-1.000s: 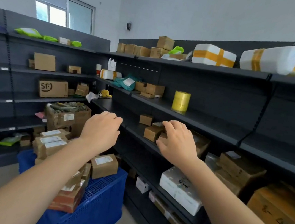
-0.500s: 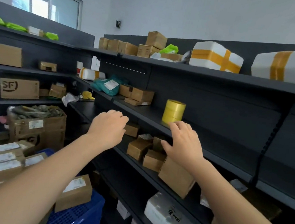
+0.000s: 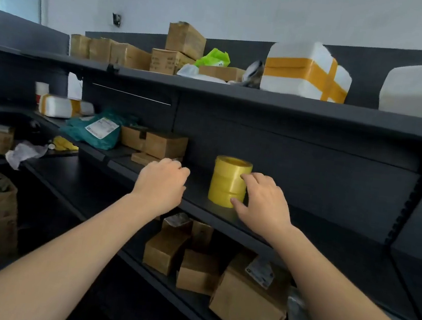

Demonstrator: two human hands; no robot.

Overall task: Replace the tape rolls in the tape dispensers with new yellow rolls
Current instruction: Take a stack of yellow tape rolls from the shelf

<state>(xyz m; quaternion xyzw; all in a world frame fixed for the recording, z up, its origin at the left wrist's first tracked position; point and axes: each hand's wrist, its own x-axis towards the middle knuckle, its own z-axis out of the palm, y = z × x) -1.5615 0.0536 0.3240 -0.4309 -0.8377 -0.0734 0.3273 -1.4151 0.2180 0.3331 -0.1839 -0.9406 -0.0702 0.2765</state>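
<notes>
A stack of yellow tape rolls (image 3: 229, 181) stands upright on the dark middle shelf (image 3: 100, 188). My right hand (image 3: 263, 202) is against the stack's right side. Its thumb tip touches the bottom roll at the front, and its curled fingertips touch the upper rolls. My left hand (image 3: 162, 183) hovers over the shelf a little to the left of the stack, fingers loosely curled and holding nothing. No tape dispenser is in view.
Cardboard boxes (image 3: 165, 145) and a teal mailer bag (image 3: 96, 130) lie further left on the same shelf. White foam boxes with yellow tape (image 3: 306, 70) sit on the top shelf. More cartons (image 3: 248, 297) fill the shelf below.
I have come closer to the shelf and both hands have risen. My right hand went from the lower shelf up to the yellow stack and now touches it.
</notes>
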